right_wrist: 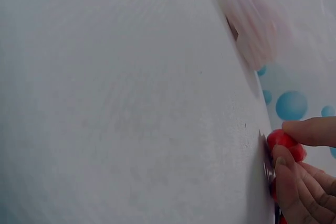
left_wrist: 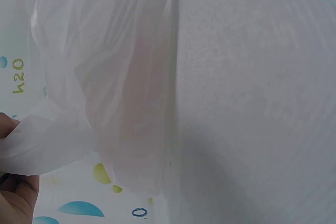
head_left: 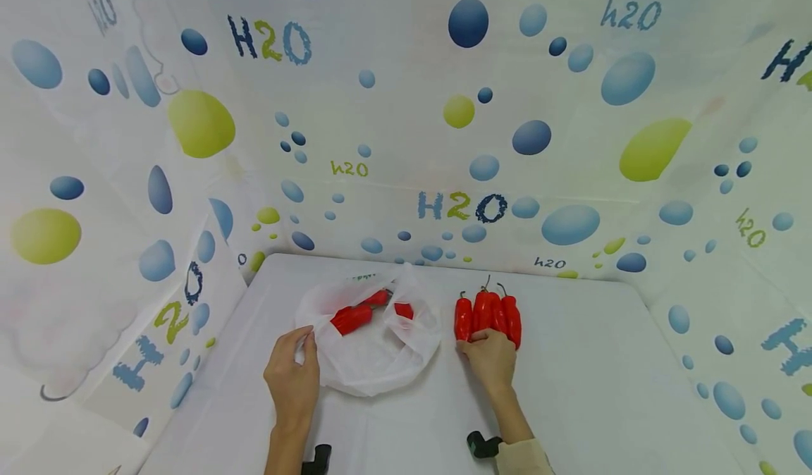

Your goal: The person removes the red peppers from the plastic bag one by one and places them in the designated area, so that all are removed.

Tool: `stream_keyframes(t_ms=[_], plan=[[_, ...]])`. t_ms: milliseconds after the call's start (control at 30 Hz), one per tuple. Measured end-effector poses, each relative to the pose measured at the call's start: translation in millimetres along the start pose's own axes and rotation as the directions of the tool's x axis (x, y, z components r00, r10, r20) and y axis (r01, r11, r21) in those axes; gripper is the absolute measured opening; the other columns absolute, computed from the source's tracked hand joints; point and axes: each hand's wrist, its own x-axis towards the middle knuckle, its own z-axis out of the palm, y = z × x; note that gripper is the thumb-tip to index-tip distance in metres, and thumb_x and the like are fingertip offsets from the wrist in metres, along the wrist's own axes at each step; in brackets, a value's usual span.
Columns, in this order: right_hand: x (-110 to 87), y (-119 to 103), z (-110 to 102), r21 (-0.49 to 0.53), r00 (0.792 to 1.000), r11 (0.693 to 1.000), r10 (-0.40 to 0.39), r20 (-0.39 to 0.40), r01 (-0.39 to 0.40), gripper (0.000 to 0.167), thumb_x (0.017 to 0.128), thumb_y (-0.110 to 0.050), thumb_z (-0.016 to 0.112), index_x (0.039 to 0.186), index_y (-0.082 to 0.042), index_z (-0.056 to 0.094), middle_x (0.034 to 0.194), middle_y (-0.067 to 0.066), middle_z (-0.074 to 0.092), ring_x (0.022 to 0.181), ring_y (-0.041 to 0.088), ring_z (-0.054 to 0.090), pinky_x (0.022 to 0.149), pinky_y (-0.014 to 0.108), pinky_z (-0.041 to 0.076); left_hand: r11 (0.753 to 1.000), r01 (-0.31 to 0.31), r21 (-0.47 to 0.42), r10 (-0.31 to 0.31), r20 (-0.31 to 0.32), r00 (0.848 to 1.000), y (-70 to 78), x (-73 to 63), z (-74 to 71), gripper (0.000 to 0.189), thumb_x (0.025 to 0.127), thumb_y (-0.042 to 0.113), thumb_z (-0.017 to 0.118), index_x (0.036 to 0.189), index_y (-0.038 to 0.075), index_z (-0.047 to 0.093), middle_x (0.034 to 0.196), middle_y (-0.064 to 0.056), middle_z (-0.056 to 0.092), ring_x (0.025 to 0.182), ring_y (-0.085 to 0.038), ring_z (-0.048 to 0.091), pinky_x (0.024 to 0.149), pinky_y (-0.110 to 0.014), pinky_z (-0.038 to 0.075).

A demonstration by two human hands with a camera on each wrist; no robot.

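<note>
A thin white plastic bag lies with its mouth spread on the table, and red peppers show inside it. At the bag's left edge, my left hand pinches the film between thumb and fingers; the left wrist view shows the plastic held there. To the right of the bag, several long red peppers with stems lie side by side, stems pointing away. My right hand is at their near ends, with thumb and fingers pinching the tip of the leftmost red pepper. The right wrist view shows this red tip between the fingers.
A white table carries everything. Behind and beside it hangs a white curtain printed with blue and green drops and H2O lettering. Dark wrist-camera parts show by both forearms.
</note>
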Motion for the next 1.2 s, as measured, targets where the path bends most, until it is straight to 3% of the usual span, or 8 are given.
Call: stream_keyframes(t_ms=[533,867,1200], plan=[[7.4,12.7,-11.1,-0.029,0.999,0.999,0.045,0.003,-0.045,0.03,0.081,-0.023,0.089,0.1,-0.001,0.081,0.085,0.009,0.077,0.101,0.04,0.068,0.079,0.053,0.063,1.0,-0.016,-0.004,0.016,-0.01,1.0,0.6,0.1,0.6,0.016,0.093,-0.004,0.073,0.109,-0.002,0.076,0.106,-0.017,0.074,0.103,-0.032,0.071,0.105,-0.009,0.042],[7.0,19.2,-20.2,-0.011,0.998,0.998,0.061,-0.01,-0.061,0.034,0.081,-0.021,0.089,0.104,0.001,0.079,0.092,0.014,0.077,0.111,0.046,0.062,0.082,0.058,0.062,1.0,0.017,0.0,-0.017,0.008,1.0,1.7,-1.0,-1.5,0.016,0.095,-0.001,0.072,0.111,-0.001,0.077,0.109,-0.017,0.074,0.106,-0.031,0.071,0.105,-0.008,0.041],[8.4,28.7,-17.8,-0.071,0.998,0.997,0.032,-0.045,-0.035,0.033,0.081,-0.023,0.089,0.101,0.001,0.08,0.091,0.016,0.078,0.105,0.046,0.065,0.08,0.059,0.062,1.0,0.011,-0.015,-0.011,0.009,1.0,-0.5,-1.7,-2.7,0.016,0.095,0.0,0.072,0.111,-0.001,0.076,0.108,-0.016,0.074,0.106,-0.03,0.071,0.105,-0.009,0.042]])
